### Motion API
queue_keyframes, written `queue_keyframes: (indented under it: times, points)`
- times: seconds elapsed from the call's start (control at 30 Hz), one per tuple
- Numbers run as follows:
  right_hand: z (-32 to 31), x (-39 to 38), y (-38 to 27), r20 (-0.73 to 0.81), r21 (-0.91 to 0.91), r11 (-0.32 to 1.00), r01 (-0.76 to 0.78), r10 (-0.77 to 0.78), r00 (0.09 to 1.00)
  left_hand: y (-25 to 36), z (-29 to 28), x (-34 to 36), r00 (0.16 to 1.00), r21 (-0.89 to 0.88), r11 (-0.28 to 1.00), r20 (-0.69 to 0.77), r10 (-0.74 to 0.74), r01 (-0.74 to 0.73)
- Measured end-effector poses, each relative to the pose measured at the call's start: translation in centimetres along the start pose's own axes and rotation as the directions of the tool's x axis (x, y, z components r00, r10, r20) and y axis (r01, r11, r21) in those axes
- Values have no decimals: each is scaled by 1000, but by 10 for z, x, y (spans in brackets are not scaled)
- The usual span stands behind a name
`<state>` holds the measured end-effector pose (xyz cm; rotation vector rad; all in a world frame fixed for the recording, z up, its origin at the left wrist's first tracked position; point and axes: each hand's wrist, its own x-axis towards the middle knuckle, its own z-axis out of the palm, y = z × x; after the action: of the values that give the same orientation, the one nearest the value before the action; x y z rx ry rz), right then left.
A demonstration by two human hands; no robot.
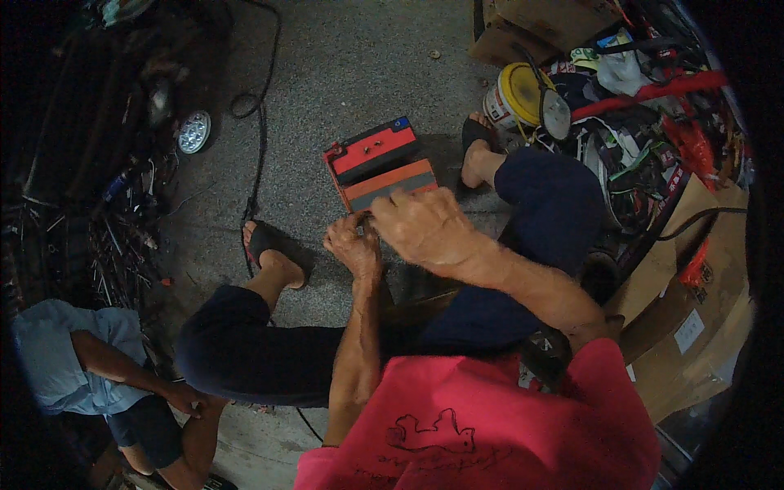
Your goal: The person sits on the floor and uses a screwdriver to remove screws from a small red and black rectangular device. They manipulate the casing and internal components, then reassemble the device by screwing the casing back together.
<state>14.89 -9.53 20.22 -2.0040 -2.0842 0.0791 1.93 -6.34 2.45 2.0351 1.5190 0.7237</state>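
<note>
Looks like fine two-handed work at the near edge of the orange-and-grey block (392,183), down on the floor (327,82) between the feet (283,268), just beside the red-and-black block (372,152); next move probably calls for steady fingertips. Left hand (356,248) and right hand (426,227) are close together, fingers curled in; fingertips hidden, so can't tell how far open either grip is or whether it holds anything.
</note>
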Motion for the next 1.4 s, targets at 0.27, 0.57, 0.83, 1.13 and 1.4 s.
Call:
queue_keyframes:
  times: [0.27, 0.57, 0.83, 1.13, 1.4]
  points:
    - [11, 20, -33, -85, 6, 996, -85, 85, 993, 1, 0, 3, 996, -3, 1000, 84, 14, -14]
    - [53, 22, -60, -153, 945, 325, -44, 556, 817, -5, -3, 5, 991, -58, 997, 125, -53, 60]
    - [45, 35, -24, 147, 939, 279, -199, 196, 969, -1, -1, 9, 959, -206, 948, 199, -203, 243]
    - [-10, 23, -12, 165, 195, 969, -153, 121, 979, -32, 14, -1, 804, -612, 540, 315, -505, 578]
    - [-8, 36, -10, 86, 206, 903, 378, -401, 912, 3, -16, 13, 742, -568, 487, 411, -530, 663]
